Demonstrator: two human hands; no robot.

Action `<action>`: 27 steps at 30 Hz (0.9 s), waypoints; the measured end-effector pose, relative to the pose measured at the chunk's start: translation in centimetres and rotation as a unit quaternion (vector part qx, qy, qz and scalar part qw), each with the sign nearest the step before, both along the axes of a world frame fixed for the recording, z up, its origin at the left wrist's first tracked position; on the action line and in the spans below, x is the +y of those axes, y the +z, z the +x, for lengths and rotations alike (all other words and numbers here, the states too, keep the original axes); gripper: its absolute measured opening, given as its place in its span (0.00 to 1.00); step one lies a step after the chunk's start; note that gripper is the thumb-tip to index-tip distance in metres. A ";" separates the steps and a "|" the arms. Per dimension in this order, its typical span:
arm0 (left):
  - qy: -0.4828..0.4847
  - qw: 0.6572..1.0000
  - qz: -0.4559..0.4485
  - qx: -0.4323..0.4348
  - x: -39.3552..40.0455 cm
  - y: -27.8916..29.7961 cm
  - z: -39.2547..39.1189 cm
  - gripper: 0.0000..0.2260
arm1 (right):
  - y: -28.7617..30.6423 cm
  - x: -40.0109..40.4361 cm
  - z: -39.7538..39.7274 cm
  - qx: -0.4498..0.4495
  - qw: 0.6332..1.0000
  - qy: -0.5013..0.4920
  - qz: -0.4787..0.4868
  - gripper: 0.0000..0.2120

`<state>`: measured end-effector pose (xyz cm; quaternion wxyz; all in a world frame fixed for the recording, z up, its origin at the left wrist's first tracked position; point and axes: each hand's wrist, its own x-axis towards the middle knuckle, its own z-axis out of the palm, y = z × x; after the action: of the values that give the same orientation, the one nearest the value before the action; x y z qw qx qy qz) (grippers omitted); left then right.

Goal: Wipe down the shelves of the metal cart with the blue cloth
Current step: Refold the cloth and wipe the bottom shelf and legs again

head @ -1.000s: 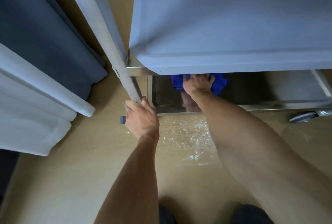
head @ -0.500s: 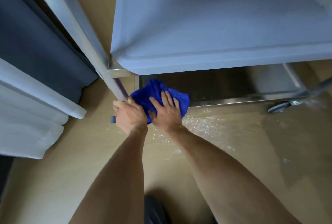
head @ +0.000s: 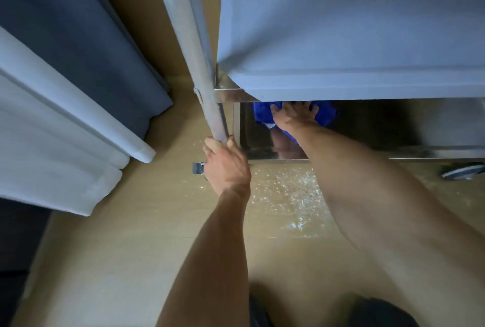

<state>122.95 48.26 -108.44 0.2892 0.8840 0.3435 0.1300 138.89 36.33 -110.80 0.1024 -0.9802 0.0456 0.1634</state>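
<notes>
The metal cart fills the upper right: a grey upper shelf [head: 354, 37] overhangs a shiny bottom shelf [head: 380, 132]. My right hand [head: 292, 116] lies flat, fingers spread, pressing the blue cloth [head: 263, 114] onto the left part of the bottom shelf; the cloth's far part is hidden under the upper shelf. My left hand [head: 225, 162] is wrapped around the low end of the cart's front-left post [head: 199, 64].
A dark blue curtain [head: 78, 24] and a white curtain [head: 52, 127] hang at the left, close to the post. The wooden floor [head: 131, 248] carries bright glints in front of the cart. A cart wheel [head: 462, 170] shows at the right. My dark clothing is at the bottom edge.
My right hand has pushed the cloth from the shelf's front-left corner back in under the upper shelf. The left hand keeps its grip on the post.
</notes>
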 end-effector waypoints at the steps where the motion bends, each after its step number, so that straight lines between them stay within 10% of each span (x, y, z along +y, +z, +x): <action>1: 0.006 1.000 0.005 0.002 -0.1 -0.3 0.2 0.13 | 0.1 1.5 0.4 -0.014 1.000 0.007 0.009 0.24; 8: 0.026 0.999 0.023 -0.024 -0.3 -1.2 0.7 0.14 | -0.8 3.8 -3.0 -0.096 0.985 0.142 0.017 0.23; 19: 0.011 1.000 0.014 -0.014 -0.7 -0.3 0.2 0.12 | -1.2 -13.5 -5.5 -0.069 0.968 -0.240 -0.029 0.28; 27: -0.025 1.000 -0.003 0.000 -0.1 0.7 -0.4 0.11 | -0.4 1.3 -2.5 -0.064 0.997 0.025 0.021 0.25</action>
<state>122.57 48.17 -107.79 0.2949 0.8916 0.3212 0.1221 136.39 37.65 -111.23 0.1218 -0.9871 0.0108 0.1038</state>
